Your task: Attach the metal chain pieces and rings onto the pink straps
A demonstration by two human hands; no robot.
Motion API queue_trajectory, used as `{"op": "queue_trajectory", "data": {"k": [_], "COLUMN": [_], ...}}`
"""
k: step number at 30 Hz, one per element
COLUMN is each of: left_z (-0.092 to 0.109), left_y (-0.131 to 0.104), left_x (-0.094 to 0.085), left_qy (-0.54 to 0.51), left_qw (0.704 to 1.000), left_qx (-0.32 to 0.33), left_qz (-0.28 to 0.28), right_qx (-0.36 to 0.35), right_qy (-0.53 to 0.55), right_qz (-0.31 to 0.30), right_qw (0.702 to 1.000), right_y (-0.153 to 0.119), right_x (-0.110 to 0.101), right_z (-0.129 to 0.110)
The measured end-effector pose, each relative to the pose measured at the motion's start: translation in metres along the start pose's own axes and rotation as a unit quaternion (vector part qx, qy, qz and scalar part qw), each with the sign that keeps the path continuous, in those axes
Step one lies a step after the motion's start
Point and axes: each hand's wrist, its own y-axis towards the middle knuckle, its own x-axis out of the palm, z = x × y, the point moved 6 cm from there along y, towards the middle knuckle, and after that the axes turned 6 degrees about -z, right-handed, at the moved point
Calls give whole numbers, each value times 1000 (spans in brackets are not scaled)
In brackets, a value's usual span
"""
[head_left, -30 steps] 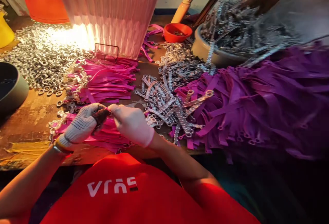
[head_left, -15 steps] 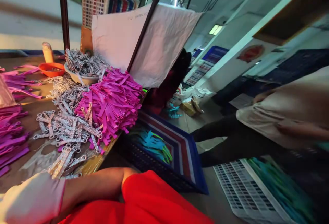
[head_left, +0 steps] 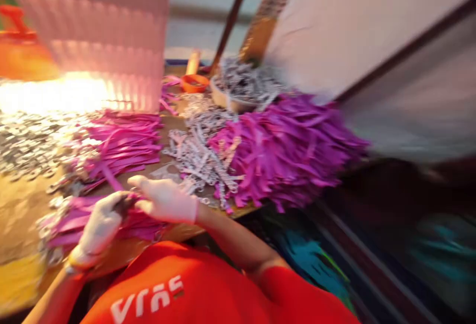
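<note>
Both hands wear pale gloves and meet over a row of magenta straps (head_left: 74, 220) near the table's front edge. My left hand (head_left: 102, 222) is closed around something dark and small that blur keeps me from making out. Against it, my right hand (head_left: 159, 199) pinches at the same spot, with a bit of magenta strap between the hands. Behind them lies another magenta strap bundle (head_left: 126, 143) with metal ends. To the right are silvery chain-like pieces (head_left: 204, 160) and a large heap of magenta straps (head_left: 290, 150).
A bright lamp (head_left: 26, 61) shines over metal pieces (head_left: 29, 140) at the left. A pink corrugated panel (head_left: 111, 31) hangs nearby. Behind stand an orange dish (head_left: 194, 84) and a bowl (head_left: 234, 101) of chain pieces. Blue straps (head_left: 312, 259) lie below at right.
The view has swung left, bringing the lamp and both hands into sight. My right hand has moved from beside the chain pieces to meet my left hand over the straps.
</note>
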Motion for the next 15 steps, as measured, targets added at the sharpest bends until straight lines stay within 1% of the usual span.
{"op": "queue_trajectory", "data": {"k": [1,3,4,6,10,13,15], "left_z": [0,3,4,5,5,9,14], "left_y": [-9,-16,-16,-16,-19,-17,-11], "left_x": [-4,-6,-5,-2,6,4,-3], "left_qy": [-7,8,22,45,68,81,91], "left_qw": [1000,1000,1000,999,997,995,988], "left_qx": [3,4,3,3,7,20,52], "left_qz": [0,9,16,19,-26,-56,-114], "right_qx": [9,38,46,40,-23,-57,-67], "right_qy": [-15,-55,-77,-119,-188,-213,-218], "right_qz": [-35,-80,-93,-104,-118,-126,-128], "right_qw": [999,995,992,987,975,967,965], "right_y": [2,6,7,8,2,0,1], "right_x": [5,14,17,24,37,41,37], "right_z": [4,11,12,11,1,-1,1]}}
